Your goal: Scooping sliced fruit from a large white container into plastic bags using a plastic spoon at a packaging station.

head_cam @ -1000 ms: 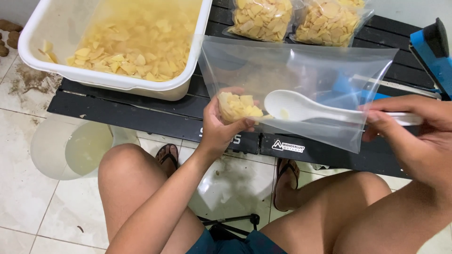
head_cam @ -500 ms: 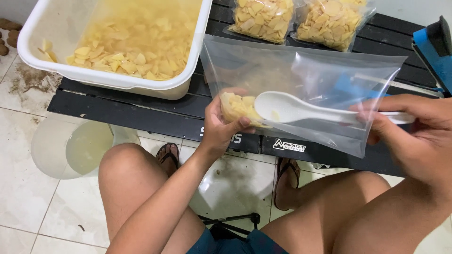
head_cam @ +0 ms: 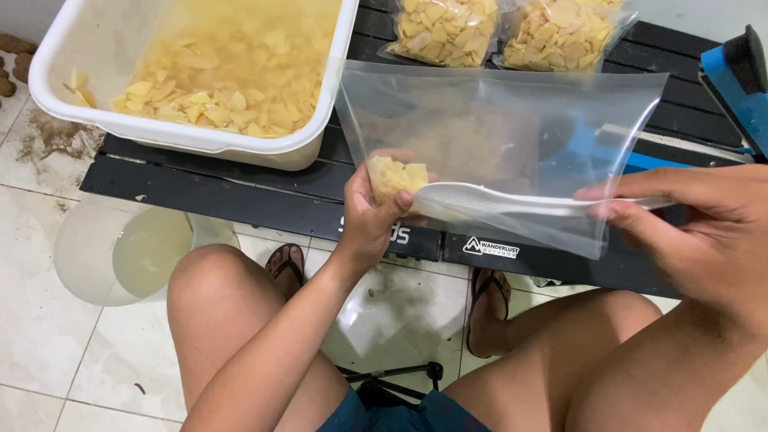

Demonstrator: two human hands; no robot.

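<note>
Left grip [head_cam: 376,212] pinching bag [head_cam: 512,136] corner, chips [head_cam: 398,174] above thumb, spoon [head_cam: 496,204] alongside

White tub [head_cam: 240,144] left, filled bags [head_cam: 512,32] behind

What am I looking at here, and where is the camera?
There is no machine: a seated person works with two bare hands, and the camera sits on their head, looking down past their knees. The left hand holds one end of a clear bag and some pale yellow slices. The right hand holds the handle of a white spoon, which points toward those slices. In front is a low black table. On it stand a white tub of the same slices in liquid, two filled bags at the back, and a blue device at the right edge. A bucket stands on the tiled floor.
</note>
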